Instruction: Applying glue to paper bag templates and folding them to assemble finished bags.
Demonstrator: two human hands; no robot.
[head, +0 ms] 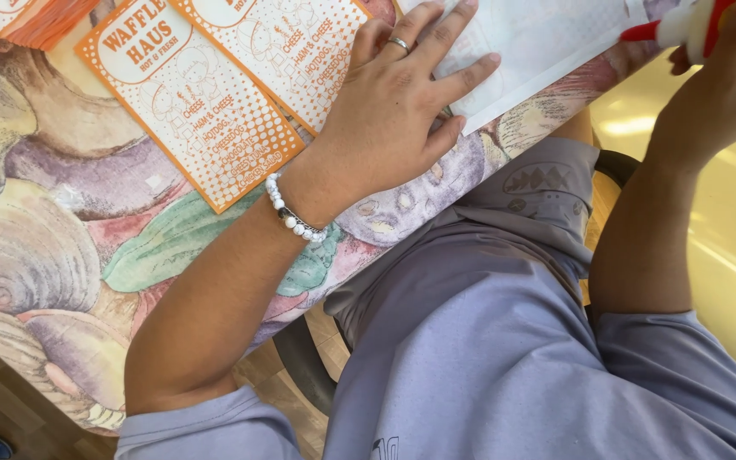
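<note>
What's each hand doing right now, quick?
Left hand: open, flat on the white paper sheet.
Right hand: closed around a white bottle with red tip.

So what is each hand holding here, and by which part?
The right hand grips a glue bottle around its body; the left hand holds nothing, pressing flat on white paper.

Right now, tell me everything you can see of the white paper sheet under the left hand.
The white paper sheet lies flat on the shell-patterned tablecloth at the table's edge, its top cut off by the frame. It looks thin, faintly dotted, perhaps print showing through. One corner points toward the person's lap. The left hand presses on its left part with spread fingers. It lies beside an orange printed flyer.
</note>
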